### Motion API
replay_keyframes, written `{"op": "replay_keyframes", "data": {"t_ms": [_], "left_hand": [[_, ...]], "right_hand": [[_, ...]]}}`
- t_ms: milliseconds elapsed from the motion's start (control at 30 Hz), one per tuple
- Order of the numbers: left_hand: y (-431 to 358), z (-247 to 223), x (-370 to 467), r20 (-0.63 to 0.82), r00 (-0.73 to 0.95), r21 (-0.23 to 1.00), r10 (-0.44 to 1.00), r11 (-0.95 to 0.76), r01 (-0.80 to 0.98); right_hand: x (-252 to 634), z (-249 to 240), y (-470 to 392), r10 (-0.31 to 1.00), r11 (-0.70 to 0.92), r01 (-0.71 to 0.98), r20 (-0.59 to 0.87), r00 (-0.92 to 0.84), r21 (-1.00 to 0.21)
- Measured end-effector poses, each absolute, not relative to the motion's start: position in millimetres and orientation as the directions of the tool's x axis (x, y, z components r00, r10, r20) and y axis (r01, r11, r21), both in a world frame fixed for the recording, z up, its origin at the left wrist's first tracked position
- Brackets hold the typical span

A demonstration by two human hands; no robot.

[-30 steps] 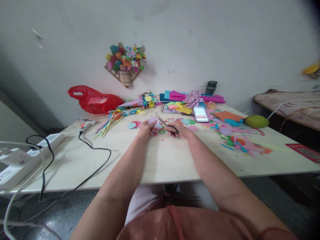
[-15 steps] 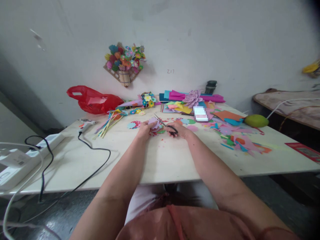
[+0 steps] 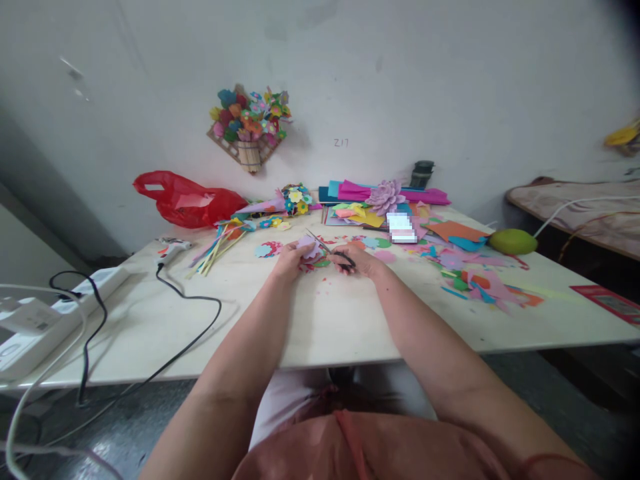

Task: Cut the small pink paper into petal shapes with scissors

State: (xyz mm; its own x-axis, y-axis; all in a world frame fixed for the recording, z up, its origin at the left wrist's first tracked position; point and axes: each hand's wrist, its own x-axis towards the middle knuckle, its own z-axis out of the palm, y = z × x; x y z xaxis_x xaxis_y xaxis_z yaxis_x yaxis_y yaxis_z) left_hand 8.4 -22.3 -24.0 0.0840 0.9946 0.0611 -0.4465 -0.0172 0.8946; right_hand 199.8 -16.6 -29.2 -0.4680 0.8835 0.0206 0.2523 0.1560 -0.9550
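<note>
Left hand [image 3: 289, 259] pinches soft lilac paper [image 3: 307, 247]; right hand [image 3: 361, 259] grips black-handled scissors [image 3: 334, 253]

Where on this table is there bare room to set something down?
Bare tabletop runs along the near edge, between the black cable and the paper scraps. It is crowded beyond the left hand and right hand: sticks, paper sheets and red bag.
</note>
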Motion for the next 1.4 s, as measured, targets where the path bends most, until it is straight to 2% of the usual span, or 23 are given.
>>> {"op": "replay_keyframes", "data": {"t_ms": [300, 500, 833, 1400], "left_hand": [[-22.9, -23.6, 8.6, 0.061, 0.083, 0.891, 0.995, -0.016, -0.454], [-24.7, -21.5, 8.6, 0.051, 0.091, 0.894, 0.994, -0.005, -0.447], [-24.5, -20.5, 5.9, 0.041, 0.107, 0.91, 0.993, 0.007, -0.414], [-24.3, -19.6, 5.5, 0.043, 0.101, 0.9, 0.994, 0.005, -0.437]], "right_hand": [[198.9, -28.3, -17.1, 0.889, 0.16, 0.261, 0.024, -0.458, -0.952], [197.3, -23.8, -21.5, 0.898, 0.093, 0.23, -0.018, -0.44, -0.969], [196.7, -20.9, -23.0, 0.906, 0.072, 0.229, -0.032, -0.421, -0.971], [197.2, -28.0, -16.7, 0.896, 0.081, 0.163, 0.0, -0.444, -0.983]]}}
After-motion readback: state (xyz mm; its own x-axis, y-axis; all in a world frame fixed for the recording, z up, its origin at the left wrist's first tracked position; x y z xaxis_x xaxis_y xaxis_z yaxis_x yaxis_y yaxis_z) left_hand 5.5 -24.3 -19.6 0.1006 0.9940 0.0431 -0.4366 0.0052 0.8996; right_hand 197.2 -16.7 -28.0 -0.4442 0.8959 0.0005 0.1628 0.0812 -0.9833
